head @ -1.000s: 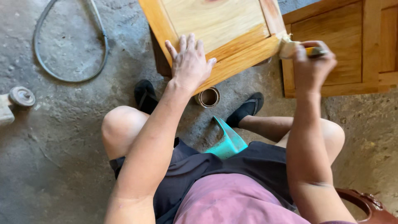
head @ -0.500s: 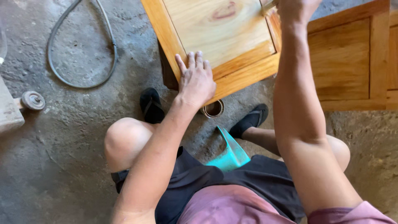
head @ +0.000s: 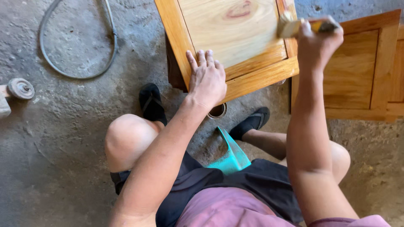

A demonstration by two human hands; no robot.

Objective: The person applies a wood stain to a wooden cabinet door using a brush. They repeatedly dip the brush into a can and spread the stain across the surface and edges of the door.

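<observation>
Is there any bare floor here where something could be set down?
Bare concrete lies left of the left knee, between the hose loop and the round disc. It is crowded under the door panel: left hand, feet, small can, teal container.

A woodworking shop. Varnished wooden door panels point(head: 235, 38) lie over a rough concrete floor point(head: 63, 159), a hose point(head: 75, 73) coiled left of the left hand point(head: 207, 80).

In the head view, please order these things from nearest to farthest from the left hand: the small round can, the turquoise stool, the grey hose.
From the left hand:
1. Small round can, just below it, under the panel's edge.
2. Turquoise stool, lower, between the legs.
3. Grey hose, far left on the floor.
</observation>
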